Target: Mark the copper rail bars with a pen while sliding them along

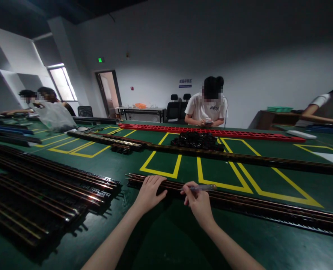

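In front of me a long black rail with copper-coloured strips (253, 206) lies across the green table. My left hand (151, 193) rests over the rail near its left end, fingers stretched across it and thumb apart. To its right, my right hand (197, 198) is closed around a clear-barrelled pen (204, 188). The pen's thin tip points left, over the rail; whether it touches the strips I cannot tell. On the left lies a group of similar black rails (50, 183) with copper strips, side by side.
Behind my rail lies another long dark rail (253, 158), with a pile of black parts (197, 140) beside it. A red slotted rail (239, 133) runs along the far side. Yellow tape outlines (160, 173) mark the green table (121, 232). A person (207, 107) stands opposite.
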The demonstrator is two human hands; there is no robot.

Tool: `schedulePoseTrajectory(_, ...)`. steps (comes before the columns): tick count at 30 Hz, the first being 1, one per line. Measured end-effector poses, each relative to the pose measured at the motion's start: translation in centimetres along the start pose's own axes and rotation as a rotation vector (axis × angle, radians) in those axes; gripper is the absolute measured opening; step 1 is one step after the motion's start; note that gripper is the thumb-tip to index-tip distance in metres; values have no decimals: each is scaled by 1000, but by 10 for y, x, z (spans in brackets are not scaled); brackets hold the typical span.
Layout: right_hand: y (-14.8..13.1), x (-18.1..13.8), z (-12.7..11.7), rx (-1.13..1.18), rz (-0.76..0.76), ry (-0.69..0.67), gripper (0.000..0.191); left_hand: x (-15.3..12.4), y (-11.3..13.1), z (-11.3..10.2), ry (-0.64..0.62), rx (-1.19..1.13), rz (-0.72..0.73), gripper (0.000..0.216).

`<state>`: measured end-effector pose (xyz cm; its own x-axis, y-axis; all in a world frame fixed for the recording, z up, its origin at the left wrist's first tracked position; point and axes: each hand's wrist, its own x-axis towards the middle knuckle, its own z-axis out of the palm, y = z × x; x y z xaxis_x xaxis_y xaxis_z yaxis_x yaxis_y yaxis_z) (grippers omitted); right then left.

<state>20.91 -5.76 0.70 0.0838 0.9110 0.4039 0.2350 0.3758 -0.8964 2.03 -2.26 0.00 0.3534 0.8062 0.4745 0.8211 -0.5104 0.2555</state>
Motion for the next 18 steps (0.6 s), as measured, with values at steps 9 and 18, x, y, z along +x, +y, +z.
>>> schedulePoseTrajectory(9,0,1,0,8,6,-2,50,0,2,-2,-15,-9,-14,31)
schedulePoseTrajectory(18,0,0,0,3,-15,4,51,1,5,-2,-14,17,-21,31)
